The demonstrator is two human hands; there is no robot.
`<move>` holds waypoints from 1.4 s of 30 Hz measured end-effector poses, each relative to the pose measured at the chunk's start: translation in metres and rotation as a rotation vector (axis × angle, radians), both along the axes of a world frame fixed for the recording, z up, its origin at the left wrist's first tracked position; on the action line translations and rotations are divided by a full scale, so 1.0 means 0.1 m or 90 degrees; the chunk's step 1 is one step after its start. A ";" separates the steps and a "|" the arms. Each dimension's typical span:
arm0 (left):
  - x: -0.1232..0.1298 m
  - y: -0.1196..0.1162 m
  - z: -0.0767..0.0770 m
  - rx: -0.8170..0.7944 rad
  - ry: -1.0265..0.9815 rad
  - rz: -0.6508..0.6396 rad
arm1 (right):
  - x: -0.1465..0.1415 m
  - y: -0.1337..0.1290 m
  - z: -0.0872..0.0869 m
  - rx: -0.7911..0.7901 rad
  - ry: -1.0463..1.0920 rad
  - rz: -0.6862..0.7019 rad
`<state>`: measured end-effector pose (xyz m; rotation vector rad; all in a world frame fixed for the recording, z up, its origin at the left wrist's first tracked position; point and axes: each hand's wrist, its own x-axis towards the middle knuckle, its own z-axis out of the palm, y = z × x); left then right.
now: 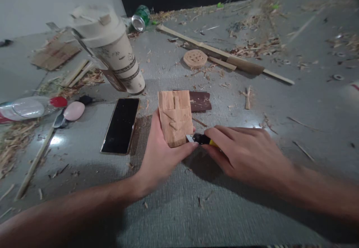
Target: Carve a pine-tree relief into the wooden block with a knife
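My left hand grips a small wooden block by its lower left side, the thumb lying along its bottom edge. Raised and grooved shapes are carved into the block's face. In my right hand is a utility knife with a black and yellow handle. Its short blade meets the lower right corner of the block, close to the left thumb tip. Behind the block, a dark brown flat piece lies on the table, partly hidden.
Left of my hands lie a phone and a tall cup with a lid. A plastic bottle rests farther left. Beyond are a green can, a round wooden piece and a long stick. Wood shavings litter the grey table.
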<state>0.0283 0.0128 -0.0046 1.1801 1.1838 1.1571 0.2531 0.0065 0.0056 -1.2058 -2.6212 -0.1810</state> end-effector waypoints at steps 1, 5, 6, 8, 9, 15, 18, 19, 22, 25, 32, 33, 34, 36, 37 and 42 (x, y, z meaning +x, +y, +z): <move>0.01 -0.01 0.00 -0.008 -0.009 0.002 | 0.00 -0.01 0.00 0.002 -0.003 -0.005; 0.01 -0.02 0.01 -0.021 -0.029 0.007 | -0.02 -0.03 0.01 0.023 -0.009 -0.011; 0.01 -0.03 0.00 -0.018 -0.024 0.011 | -0.03 -0.03 0.01 0.029 -0.009 -0.013; 0.00 -0.03 -0.01 0.002 0.003 0.026 | -0.04 -0.03 0.03 0.041 -0.006 -0.019; -0.01 -0.03 -0.02 0.013 0.022 0.035 | -0.04 -0.03 0.04 0.044 -0.004 -0.022; -0.01 -0.04 -0.04 -0.018 0.014 0.032 | -0.01 0.00 0.05 0.029 0.005 -0.018; 0.00 -0.04 -0.03 -0.022 -0.030 0.011 | 0.01 0.02 0.03 0.009 0.009 -0.003; 0.00 -0.04 -0.03 -0.020 -0.042 0.003 | 0.01 0.03 0.02 0.003 0.009 0.003; 0.00 -0.05 -0.03 -0.012 -0.066 -0.017 | 0.02 0.04 0.01 -0.009 0.004 0.012; 0.00 -0.05 -0.03 -0.012 -0.071 -0.031 | 0.02 0.04 0.00 -0.023 0.000 0.011; 0.00 -0.01 0.00 0.003 -0.012 -0.001 | 0.01 0.01 -0.02 -0.023 -0.006 -0.001; 0.01 -0.01 0.01 -0.004 -0.009 0.007 | 0.01 0.01 -0.02 -0.021 -0.008 -0.006; 0.01 -0.02 0.01 -0.014 -0.007 0.013 | 0.00 0.00 -0.02 -0.021 -0.011 -0.011; 0.01 -0.02 0.01 -0.029 -0.012 0.017 | -0.01 -0.02 -0.02 -0.014 -0.014 -0.017; 0.02 -0.03 0.01 -0.034 -0.019 0.013 | -0.01 -0.02 -0.01 -0.008 -0.015 -0.017; 0.02 -0.03 0.03 -0.027 -0.045 -0.001 | -0.02 -0.03 0.00 0.031 -0.013 -0.001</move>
